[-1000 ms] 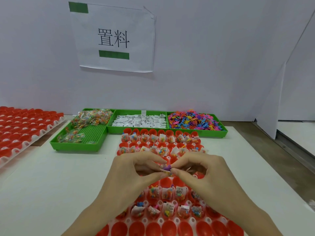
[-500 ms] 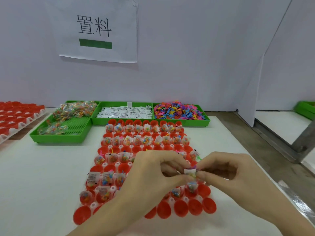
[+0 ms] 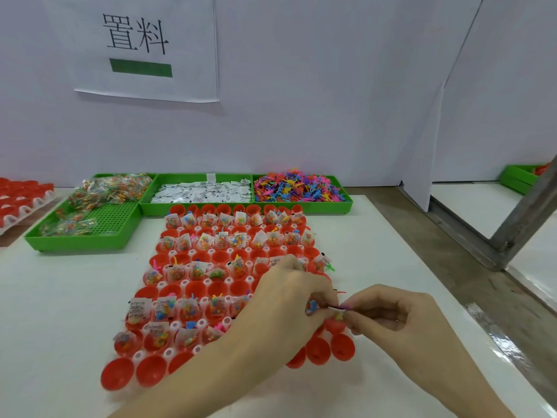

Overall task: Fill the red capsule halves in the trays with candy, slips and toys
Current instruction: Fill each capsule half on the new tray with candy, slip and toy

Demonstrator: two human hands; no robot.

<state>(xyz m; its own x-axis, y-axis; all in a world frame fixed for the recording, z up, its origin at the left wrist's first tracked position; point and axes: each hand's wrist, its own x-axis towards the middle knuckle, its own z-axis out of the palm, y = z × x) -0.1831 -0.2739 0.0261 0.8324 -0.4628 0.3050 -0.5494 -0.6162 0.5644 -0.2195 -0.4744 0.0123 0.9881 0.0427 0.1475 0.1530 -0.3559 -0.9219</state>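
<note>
Head view: we pinch a small slip [image 3: 337, 309] between both hands, left hand [image 3: 289, 300] and right hand [image 3: 394, 312], each grip narrow on it (a tiny toy may be tucked in), above the tray of red capsule halves [image 3: 193, 289] mid-counter [image 3: 60, 312]. Green bins [image 3: 193, 209] line the far edge.
</note>
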